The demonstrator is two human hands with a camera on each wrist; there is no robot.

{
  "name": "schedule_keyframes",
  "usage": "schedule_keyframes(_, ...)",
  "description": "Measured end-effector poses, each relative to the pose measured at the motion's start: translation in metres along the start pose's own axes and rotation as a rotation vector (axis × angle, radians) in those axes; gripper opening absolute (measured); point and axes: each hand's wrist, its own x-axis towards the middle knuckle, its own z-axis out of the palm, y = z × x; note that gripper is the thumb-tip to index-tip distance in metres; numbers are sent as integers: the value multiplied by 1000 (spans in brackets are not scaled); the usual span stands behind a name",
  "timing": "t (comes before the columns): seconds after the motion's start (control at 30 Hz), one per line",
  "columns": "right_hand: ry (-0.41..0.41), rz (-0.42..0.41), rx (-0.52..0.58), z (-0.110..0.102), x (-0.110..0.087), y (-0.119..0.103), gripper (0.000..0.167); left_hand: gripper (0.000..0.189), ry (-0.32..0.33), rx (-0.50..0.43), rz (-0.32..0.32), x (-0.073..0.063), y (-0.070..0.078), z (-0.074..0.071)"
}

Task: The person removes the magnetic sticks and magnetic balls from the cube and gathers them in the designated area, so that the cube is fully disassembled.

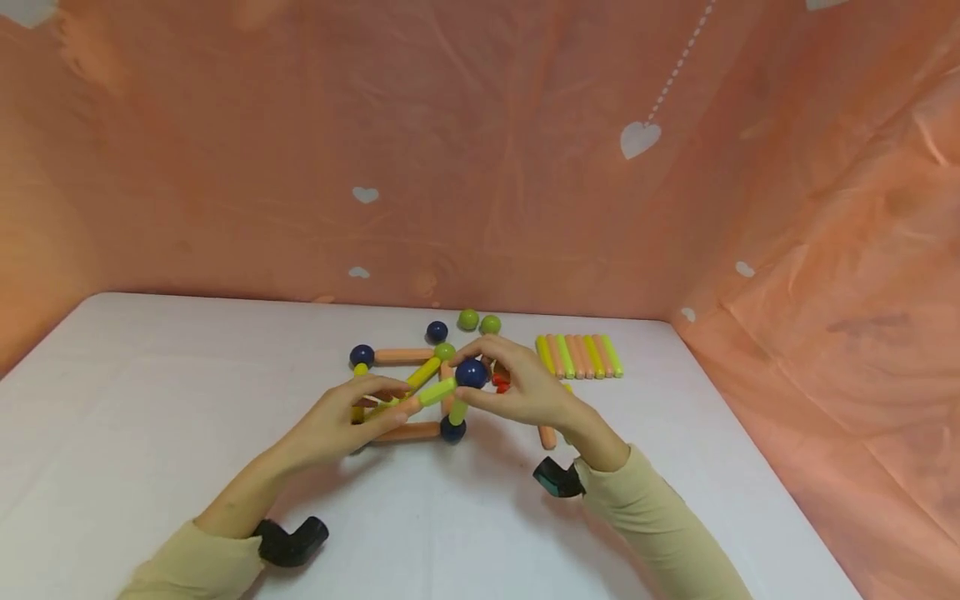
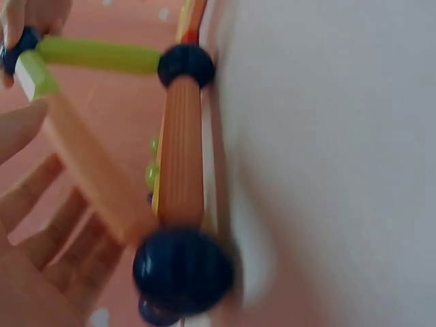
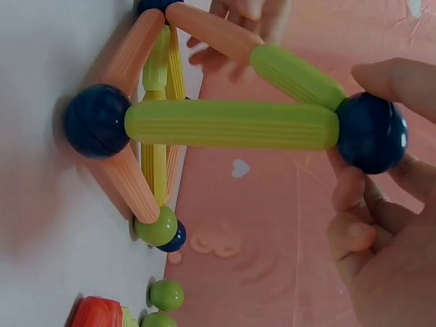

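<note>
My right hand (image 1: 528,392) pinches a dark blue ball (image 1: 472,373) between thumb and fingers, above the table. From that ball a green stick (image 3: 231,124) runs down to a blue ball (image 1: 453,429) on the base. A light green stick (image 1: 437,392) slants from the held ball and meets an orange stick (image 2: 95,167) end to end, leading to another base corner ball (image 2: 182,271). Beside this slanting pair is my left hand (image 1: 341,425), thumb at their joint and fingers loosely spread. Orange sticks (image 1: 405,356) and yellow sticks (image 1: 423,375) form the base.
Loose green balls (image 1: 468,319) and a blue ball (image 1: 437,332) lie behind the frame. At the right, several sticks (image 1: 579,357) lie in a row. Red pieces (image 1: 500,382) and an orange stick (image 1: 547,437) are near my right hand. A pink cloth (image 1: 480,167) hangs behind the white table (image 1: 150,417).
</note>
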Motion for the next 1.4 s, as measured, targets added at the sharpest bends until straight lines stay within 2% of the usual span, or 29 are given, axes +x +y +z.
schedule_keyframes(0.17, -16, 28, 56, 2, 3, 0, 30, 39, -33, -123, -4, 8, 3, 11)
schedule_keyframes(0.33, -29, 58, 92, 3, 3, 2, 30, 37, -18, -196, -30, 9, 4, 17)
schedule_keyframes(0.67, 48, 228, 238, 10, -1, 4, 26, 36, 10, -262, -63, 10, 2, 22)
schedule_keyframes(0.8, 65, 239, 334, 11, -6, 8, 22, 36, 11, -266, -68, 8, 1, 21)
schedule_keyframes(1.0, 58, 183, 471, 11, -9, 11, 17, 37, 23, -273, -74, 8, 1, 20)
schedule_keyframes(1.17, 42, 171, 594, 11, -11, 16, 29, 36, 26, -258, -61, 8, -1, 20)
schedule_keyframes(1.3, 95, 256, 632, 12, -13, 22, 35, 37, 17, -258, -71, 8, -1, 21)
schedule_keyframes(1.4, 165, 371, 624, 11, -11, 27, 33, 38, 15, -259, -80, 7, 0, 21)
